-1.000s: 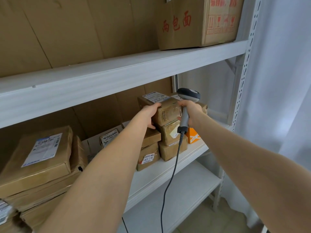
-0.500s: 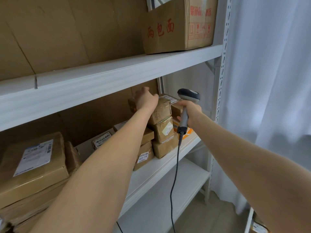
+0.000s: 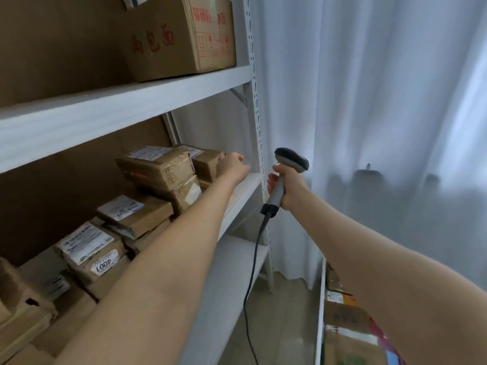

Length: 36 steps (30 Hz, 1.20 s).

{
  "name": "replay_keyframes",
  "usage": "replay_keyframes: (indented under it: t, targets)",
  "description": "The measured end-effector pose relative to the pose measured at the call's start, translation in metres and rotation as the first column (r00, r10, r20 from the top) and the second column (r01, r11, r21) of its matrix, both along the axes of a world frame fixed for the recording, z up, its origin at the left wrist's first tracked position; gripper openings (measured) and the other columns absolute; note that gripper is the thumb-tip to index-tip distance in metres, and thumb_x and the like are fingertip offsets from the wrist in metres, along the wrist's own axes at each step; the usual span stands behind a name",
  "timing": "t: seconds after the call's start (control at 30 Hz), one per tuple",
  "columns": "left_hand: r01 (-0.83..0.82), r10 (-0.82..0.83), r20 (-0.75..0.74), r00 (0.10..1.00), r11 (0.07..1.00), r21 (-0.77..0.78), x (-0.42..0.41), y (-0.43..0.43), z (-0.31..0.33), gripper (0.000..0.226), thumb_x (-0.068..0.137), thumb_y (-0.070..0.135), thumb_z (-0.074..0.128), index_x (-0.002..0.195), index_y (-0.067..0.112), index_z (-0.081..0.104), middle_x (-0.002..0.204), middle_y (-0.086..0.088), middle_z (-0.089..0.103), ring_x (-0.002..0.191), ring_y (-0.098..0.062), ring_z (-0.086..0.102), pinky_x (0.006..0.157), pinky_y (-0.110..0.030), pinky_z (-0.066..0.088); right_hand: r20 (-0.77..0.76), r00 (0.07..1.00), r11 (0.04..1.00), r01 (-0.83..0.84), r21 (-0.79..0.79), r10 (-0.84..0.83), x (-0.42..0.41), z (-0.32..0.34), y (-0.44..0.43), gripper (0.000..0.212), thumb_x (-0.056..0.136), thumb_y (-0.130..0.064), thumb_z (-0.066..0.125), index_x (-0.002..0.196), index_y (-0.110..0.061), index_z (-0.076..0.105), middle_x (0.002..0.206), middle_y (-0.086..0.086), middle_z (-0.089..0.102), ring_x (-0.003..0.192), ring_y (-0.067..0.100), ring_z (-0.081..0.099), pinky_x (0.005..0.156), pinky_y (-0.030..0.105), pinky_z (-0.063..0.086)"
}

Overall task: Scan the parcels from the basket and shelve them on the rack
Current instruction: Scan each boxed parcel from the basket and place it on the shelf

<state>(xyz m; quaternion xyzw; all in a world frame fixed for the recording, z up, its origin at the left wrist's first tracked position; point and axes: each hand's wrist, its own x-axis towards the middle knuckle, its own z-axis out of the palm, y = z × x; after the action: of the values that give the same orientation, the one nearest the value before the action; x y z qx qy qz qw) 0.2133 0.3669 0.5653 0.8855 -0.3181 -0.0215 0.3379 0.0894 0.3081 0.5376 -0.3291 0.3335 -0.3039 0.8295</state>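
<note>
A white metal rack point(image 3: 147, 101) fills the left side, with a pale curtain point(image 3: 369, 101) to its right. Taped brown parcels point(image 3: 155, 169) are stacked on the middle shelf, and more sit in a basket point(image 3: 320, 299) at lower right. The left hand point(image 3: 232, 165) reaches to a small parcel point(image 3: 208, 162), fingers curled; its grip cannot be told. The right hand point(image 3: 288, 191) is closed around a corded scanner point(image 3: 287, 167).
</note>
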Motion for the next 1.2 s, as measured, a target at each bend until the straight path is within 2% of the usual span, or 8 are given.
replay_keyframes:
  t: [0.1, 0.27, 0.47, 0.53, 0.63, 0.83, 1.03, 1.2]
  targets:
    - [0.084, -0.083, -0.032, 0.996, 0.995, 0.045, -0.030, -0.032, -0.019, 0.042, 0.088, 0.017, 0.056, 0.130, 0.013, 0.054, 0.136, -0.015, 0.048, 0.122, -0.030, 0.049, 0.103, -0.033, 0.040, 0.007, 0.995, 0.994, 0.103, 0.046, -0.104, -0.039, -0.015, -0.018, 0.011, 0.091, -0.007, 0.058, 0.081, -0.010, 0.060, 0.068, 0.007, 0.059, 0.057, 0.014, 0.053, 0.058, 0.024, 0.046]
    - [0.225, -0.211, -0.125, 0.970, 0.967, 0.116, -0.089, -0.088, -0.057, 0.044, 0.087, 0.013, 0.052, 0.131, 0.014, 0.052, 0.140, -0.013, 0.042, 0.118, -0.027, 0.051, 0.091, -0.028, 0.043, -0.071, 0.967, 0.963, 0.252, 0.099, -0.246, -0.111, -0.051, -0.059, 0.004, 0.089, -0.008, 0.060, 0.087, -0.010, 0.058, 0.066, 0.007, 0.060, 0.055, 0.015, 0.052, 0.056, 0.024, 0.044]
    - [0.302, -0.268, -0.174, 0.947, 0.930, 0.210, -0.177, -0.156, -0.105, 0.041, 0.091, 0.016, 0.051, 0.131, 0.013, 0.052, 0.141, -0.016, 0.036, 0.121, -0.032, 0.048, 0.104, -0.037, 0.042, -0.113, 0.927, 0.903, 0.373, 0.212, -0.356, -0.205, -0.108, -0.119, 0.007, 0.090, -0.014, 0.062, 0.095, -0.012, 0.059, 0.070, 0.003, 0.063, 0.064, 0.013, 0.054, 0.063, 0.025, 0.046]
    - [0.329, -0.286, -0.191, 0.939, 0.910, 0.253, -0.208, -0.178, -0.122, 0.041, 0.091, 0.017, 0.051, 0.132, 0.013, 0.051, 0.142, -0.016, 0.035, 0.122, -0.032, 0.047, 0.105, -0.038, 0.040, -0.141, 0.923, 0.893, 0.381, 0.240, -0.357, -0.237, -0.130, -0.138, 0.011, 0.090, -0.018, 0.063, 0.099, -0.014, 0.060, 0.075, 0.001, 0.065, 0.072, 0.013, 0.055, 0.069, 0.027, 0.046]
    - [0.362, -0.299, -0.242, 0.923, 0.886, 0.289, -0.254, -0.208, -0.150, 0.042, 0.091, 0.019, 0.053, 0.132, 0.014, 0.051, 0.142, -0.015, 0.035, 0.121, -0.032, 0.049, 0.106, -0.037, 0.039, -0.160, 0.921, 0.873, 0.388, 0.295, -0.355, -0.282, -0.162, -0.166, 0.018, 0.089, -0.020, 0.064, 0.105, -0.011, 0.062, 0.077, 0.001, 0.065, 0.070, 0.013, 0.055, 0.072, 0.029, 0.046]
    - [0.400, -0.285, -0.337, 0.897, 0.848, 0.347, -0.318, -0.247, -0.216, 0.039, 0.091, 0.016, 0.055, 0.130, 0.014, 0.052, 0.139, -0.013, 0.038, 0.118, -0.031, 0.050, 0.104, -0.040, 0.041, -0.233, 0.892, 0.814, 0.449, 0.369, -0.387, -0.346, -0.223, -0.210, 0.012, 0.091, -0.018, 0.063, 0.098, -0.008, 0.060, 0.076, 0.003, 0.063, 0.062, 0.012, 0.055, 0.061, 0.024, 0.046]
    - [0.407, -0.255, -0.364, 0.896, 0.801, 0.438, -0.325, -0.271, -0.277, 0.041, 0.090, 0.013, 0.055, 0.131, 0.015, 0.052, 0.138, -0.013, 0.041, 0.119, -0.030, 0.049, 0.096, -0.031, 0.043, -0.300, 0.885, 0.763, 0.460, 0.454, -0.355, -0.358, -0.281, -0.231, 0.011, 0.088, -0.021, 0.067, 0.090, -0.011, 0.062, 0.072, 0.002, 0.067, 0.062, 0.012, 0.059, 0.063, 0.024, 0.051]
    - [0.405, -0.214, -0.400, 0.891, 0.773, 0.488, -0.309, -0.290, -0.328, 0.041, 0.091, 0.013, 0.057, 0.132, 0.015, 0.052, 0.139, -0.012, 0.043, 0.122, -0.028, 0.048, 0.103, -0.035, 0.041, -0.335, 0.886, 0.731, 0.456, 0.507, -0.319, -0.342, -0.326, -0.248, 0.014, 0.086, -0.025, 0.069, 0.092, -0.013, 0.065, 0.070, 0.001, 0.070, 0.063, 0.013, 0.062, 0.062, 0.026, 0.053]
